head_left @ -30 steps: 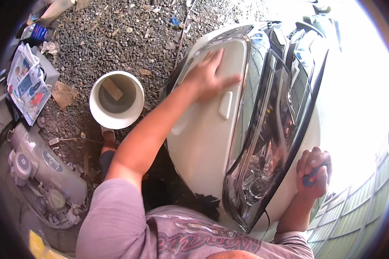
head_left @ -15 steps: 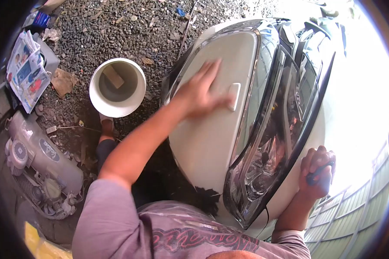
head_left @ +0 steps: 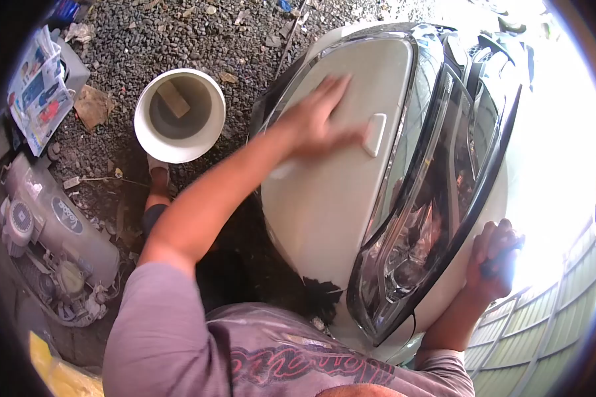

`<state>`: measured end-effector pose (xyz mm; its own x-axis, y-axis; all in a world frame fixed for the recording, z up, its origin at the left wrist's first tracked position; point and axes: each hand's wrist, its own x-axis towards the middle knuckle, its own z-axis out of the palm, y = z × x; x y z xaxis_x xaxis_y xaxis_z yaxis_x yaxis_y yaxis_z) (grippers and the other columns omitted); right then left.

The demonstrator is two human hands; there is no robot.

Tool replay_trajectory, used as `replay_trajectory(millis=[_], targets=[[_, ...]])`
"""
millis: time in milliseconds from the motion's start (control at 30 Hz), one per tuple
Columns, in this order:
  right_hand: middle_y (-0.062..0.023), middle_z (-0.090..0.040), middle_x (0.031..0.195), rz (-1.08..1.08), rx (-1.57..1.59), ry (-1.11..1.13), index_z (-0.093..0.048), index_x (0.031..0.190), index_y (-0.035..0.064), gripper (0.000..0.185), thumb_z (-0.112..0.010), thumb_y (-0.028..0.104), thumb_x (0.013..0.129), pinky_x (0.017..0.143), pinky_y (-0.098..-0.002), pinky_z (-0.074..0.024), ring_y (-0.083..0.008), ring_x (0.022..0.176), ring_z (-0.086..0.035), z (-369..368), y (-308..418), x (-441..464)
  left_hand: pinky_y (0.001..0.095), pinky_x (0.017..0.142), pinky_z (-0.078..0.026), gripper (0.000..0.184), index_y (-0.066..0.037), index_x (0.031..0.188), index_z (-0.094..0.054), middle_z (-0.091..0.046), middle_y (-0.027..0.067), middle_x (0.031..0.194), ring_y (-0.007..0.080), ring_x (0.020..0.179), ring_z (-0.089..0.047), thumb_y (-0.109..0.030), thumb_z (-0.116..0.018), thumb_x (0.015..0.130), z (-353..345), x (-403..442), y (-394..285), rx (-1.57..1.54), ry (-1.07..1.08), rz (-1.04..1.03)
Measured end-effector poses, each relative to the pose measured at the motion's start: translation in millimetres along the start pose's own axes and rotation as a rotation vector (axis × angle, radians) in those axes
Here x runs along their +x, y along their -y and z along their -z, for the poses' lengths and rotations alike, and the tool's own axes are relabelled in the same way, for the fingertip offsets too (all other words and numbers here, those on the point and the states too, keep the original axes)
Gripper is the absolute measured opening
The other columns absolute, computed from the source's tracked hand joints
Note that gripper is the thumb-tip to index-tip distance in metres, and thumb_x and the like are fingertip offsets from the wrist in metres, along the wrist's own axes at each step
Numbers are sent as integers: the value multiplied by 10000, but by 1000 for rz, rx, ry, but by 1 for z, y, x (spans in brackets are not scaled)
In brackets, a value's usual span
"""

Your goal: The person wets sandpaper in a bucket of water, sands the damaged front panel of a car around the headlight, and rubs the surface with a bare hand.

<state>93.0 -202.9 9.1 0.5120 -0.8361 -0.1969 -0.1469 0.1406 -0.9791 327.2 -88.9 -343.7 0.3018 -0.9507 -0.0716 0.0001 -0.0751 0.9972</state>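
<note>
My left hand (head_left: pixel 319 116) lies over a pale car bumper panel (head_left: pixel 321 212), palm down, fingers stretched out and thumb apart. Motion blurs it slightly. Its thumb reaches close to a small raised rectangular piece (head_left: pixel 376 135) on the panel; whether they touch I cannot tell. My right hand (head_left: pixel 495 255) is closed around a small dark object (head_left: pixel 500 264) at the white bodywork beyond the headlight (head_left: pixel 414 248). Glare and the fingers hide most of that object, so its kind is unclear.
A white bucket (head_left: pixel 142 135) of murky water stands on gravel (head_left: pixel 152 36), with a flat tan block (head_left: pixel 173 99) inside. On the left are a grey air compressor (head_left: pixel 89 231) and a printed bag (head_left: pixel 36 99). Corrugated sheeting (head_left: pixel 543 331) is at lower right.
The view has shifted a little, so the car appears farther right and higher. My left hand remains over the panel near the raised piece; my right hand keeps its hold.
</note>
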Motion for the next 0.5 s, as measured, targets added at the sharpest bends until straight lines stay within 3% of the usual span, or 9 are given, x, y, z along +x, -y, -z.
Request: replay_trajectory(millis=[100,167,233,300,400,433,467,500], targets=[[-117,-515,903,-5,14,51,-642,950,-9,113,-603,77,1013,564,-259,-406,-198,713,-457,-6,0,-1,506,1325,-200,1293,-18,1714,-145,-232,347,1720,451,1629,-199,-809,-692,850,-3,-159,3,29,137,120],[-118,-508,899,-12,18,64,-655,972,-14,97,-592,55,998,566,-261,-404,-200,716,-452,-7,0,-3,514,1324,-199,1305,-4,1712,-123,-223,360,1716,469,1628,-185,-802,-696,852,-11,-195,-5,-22,154,149],[-118,-501,895,-17,47,69,-667,993,-20,102,-581,34,984,568,-262,-402,-202,720,-448,-8,-2,-1,515,1322,-200,1308,19,1704,-131,-203,367,1719,466,1630,-175,-815,-679,858,-12,-175,-9,16,107,111],[-118,-495,891,-21,112,61,-680,1015,-25,125,-570,13,970,570,-263,-401,-204,724,-444,-5,0,-3,499,1325,-197,1288,53,1684,-186,-207,368,1717,459,1628,-190,-831,-648,870,-6,-99,2,32,60,41],[-120,-491,889,5,728,-253,-694,1033,-31,161,-556,-15,952,571,-265,-398,-205,726,-439,36,7,-5,447,1328,-207,1265,70,1667,-239,-242,346,1717,420,1629,-221,-854,-604,884,-7,38,15,-40,-65,-27],[-123,-493,892,65,964,-401,-696,1030,-32,165,-552,-21,948,570,-265,-397,-204,724,-437,55,12,-4,447,1328,-207,1265,70,1667,-239,-242,346,1717,420,1629,-221,-854,-604,884,-8,36,16,-45,-78,-21],[-127,-508,911,70,253,-390,-702,1039,-36,177,-551,-29,946,571,-267,-399,-205,729,-439,72,22,-2,431,1326,-214,1259,64,1668,-243,-249,336,1719,408,1630,-225,-858,-595,886,-9,34,15,-47,-93,-15],[-129,-516,920,74,-94,-362,-706,1044,-38,183,-551,-33,946,572,-268,-400,-206,731,-441,86,23,-4,416,1324,-221,1253,59,1669,-247,-255,327,1721,396,1632,-228,-861,-587,889,-8,34,12,-40,-101,-13]])
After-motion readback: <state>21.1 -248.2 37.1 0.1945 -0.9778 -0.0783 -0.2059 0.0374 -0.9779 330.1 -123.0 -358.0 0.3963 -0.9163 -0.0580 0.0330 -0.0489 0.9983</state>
